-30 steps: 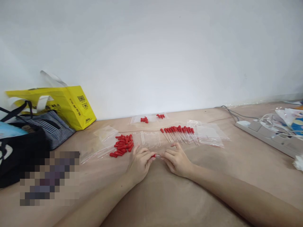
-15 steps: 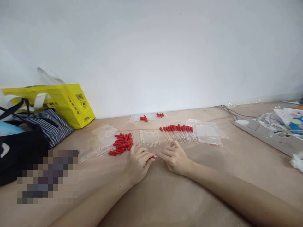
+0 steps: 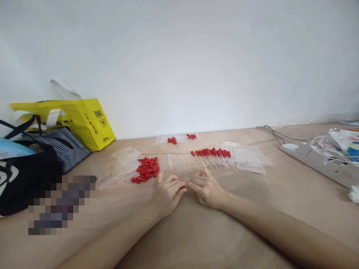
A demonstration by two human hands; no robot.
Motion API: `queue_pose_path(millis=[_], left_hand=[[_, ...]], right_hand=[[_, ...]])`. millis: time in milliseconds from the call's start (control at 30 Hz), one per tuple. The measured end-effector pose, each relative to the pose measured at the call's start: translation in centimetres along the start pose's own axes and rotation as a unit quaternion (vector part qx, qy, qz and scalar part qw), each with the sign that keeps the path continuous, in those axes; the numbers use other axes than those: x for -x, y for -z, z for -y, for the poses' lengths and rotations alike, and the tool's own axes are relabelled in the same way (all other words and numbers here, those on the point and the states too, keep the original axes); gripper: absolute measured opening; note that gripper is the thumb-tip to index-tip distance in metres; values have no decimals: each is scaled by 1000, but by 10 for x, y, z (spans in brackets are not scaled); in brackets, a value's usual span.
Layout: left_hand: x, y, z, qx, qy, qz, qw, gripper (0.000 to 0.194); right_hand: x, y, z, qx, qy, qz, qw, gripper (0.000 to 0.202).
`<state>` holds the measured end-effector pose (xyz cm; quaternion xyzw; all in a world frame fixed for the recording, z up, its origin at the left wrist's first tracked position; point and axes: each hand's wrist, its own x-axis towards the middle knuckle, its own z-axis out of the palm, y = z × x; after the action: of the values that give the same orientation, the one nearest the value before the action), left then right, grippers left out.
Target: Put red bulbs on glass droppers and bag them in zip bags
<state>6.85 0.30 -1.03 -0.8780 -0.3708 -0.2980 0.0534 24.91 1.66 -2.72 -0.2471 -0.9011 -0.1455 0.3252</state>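
Observation:
My left hand point(image 3: 169, 191) pinches a red rubber bulb point(image 3: 182, 187) between thumb and fingers. Facing it, my right hand point(image 3: 206, 189) is closed on a thin glass dropper tube, most of which its fingers hide; the tube's end meets the bulb. Beyond my left hand lies a pile of loose red bulbs point(image 3: 146, 170). Beside that pile, bare glass tubes point(image 3: 175, 164) lie in a row. Farther right, several droppers with red bulbs fitted point(image 3: 214, 157) lie side by side, bulbs pointing to the wall.
Clear plastic bags point(image 3: 251, 158) lie right of the droppers, more point(image 3: 123, 164) at the left. Near the wall, another bag point(image 3: 181, 139) bears small red bulbs. A yellow bag point(image 3: 94, 123) and striped pouch point(image 3: 70, 151) stand left; a power strip point(image 3: 316, 162) lies right.
My hands have come closer together, and less of the glass tube shows between them. The whole view has shifted slightly.

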Motion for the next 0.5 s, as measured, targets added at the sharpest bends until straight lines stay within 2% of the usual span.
queue_pose_path(millis=[233,367,500], left_hand=[[0,3,7,-14,29,-13,999,10],[-2,3,11,-22,23,-7,999,10],[-4,0,10,-6,15,-17,1000,12]], right_hand=[[3,7,-8,0,-60,-7,998,19],[9,7,-14,1,-66,-4,998,21],[10,3,-15,-18,-70,-31,997,21]])
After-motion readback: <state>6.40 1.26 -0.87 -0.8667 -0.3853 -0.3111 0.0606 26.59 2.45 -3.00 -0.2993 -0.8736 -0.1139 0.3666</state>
